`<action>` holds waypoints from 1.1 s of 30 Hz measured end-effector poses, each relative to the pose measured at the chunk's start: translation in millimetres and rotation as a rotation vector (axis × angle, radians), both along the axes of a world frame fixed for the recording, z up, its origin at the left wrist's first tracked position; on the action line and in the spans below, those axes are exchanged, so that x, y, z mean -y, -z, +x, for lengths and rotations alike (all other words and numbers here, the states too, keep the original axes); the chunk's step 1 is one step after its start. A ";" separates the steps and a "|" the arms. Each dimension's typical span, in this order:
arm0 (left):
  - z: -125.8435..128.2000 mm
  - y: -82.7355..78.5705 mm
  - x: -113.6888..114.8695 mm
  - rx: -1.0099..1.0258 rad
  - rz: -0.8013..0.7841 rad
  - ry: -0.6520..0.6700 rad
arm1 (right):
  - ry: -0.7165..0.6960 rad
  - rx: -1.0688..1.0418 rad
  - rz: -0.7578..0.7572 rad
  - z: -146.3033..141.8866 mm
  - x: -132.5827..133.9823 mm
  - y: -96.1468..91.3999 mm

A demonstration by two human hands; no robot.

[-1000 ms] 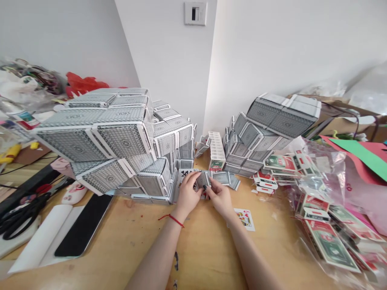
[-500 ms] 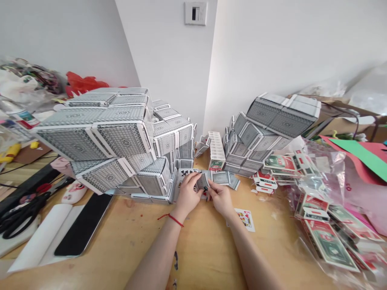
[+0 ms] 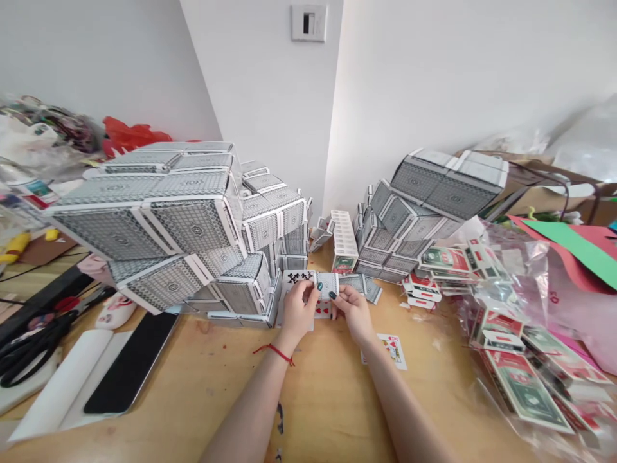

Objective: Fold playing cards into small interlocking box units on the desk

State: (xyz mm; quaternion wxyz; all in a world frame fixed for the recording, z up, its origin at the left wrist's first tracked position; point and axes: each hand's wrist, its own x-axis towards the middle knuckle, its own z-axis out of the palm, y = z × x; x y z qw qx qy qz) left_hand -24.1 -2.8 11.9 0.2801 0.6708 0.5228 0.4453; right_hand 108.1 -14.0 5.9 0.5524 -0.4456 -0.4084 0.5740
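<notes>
Now we pinch the grey-backed playing card [image 3: 328,283] in left hand [image 3: 297,310] and right hand [image 3: 356,314], baring more of the hearts card [image 3: 322,310].

Patterned-back playing card [image 3: 328,285] now faces up more squarely, back brighter; it was darker, tilted. Left hand [image 3: 297,310] shows a dark-green nail at the card's left edge, previously hidden. More of the red-hearts card [image 3: 322,310] now visible between hands.
</notes>
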 end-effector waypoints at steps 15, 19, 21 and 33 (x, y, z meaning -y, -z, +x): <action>0.3 -2.6 -1.8 -0.118 -0.077 -0.145 | -0.064 0.008 -0.036 -16.5 6.8 -1.0; 1.7 -2.2 0.5 -0.072 -0.105 -0.138 | 0.202 -0.081 -0.056 -16.5 6.8 -0.9; 0.8 -1.2 0.4 -0.023 -0.117 -0.160 | 0.514 -0.140 -0.023 -13.5 5.4 1.1; -1.1 0.6 -1.4 0.176 -0.064 -0.279 | 0.638 -0.297 -0.106 5.5 -7.3 9.7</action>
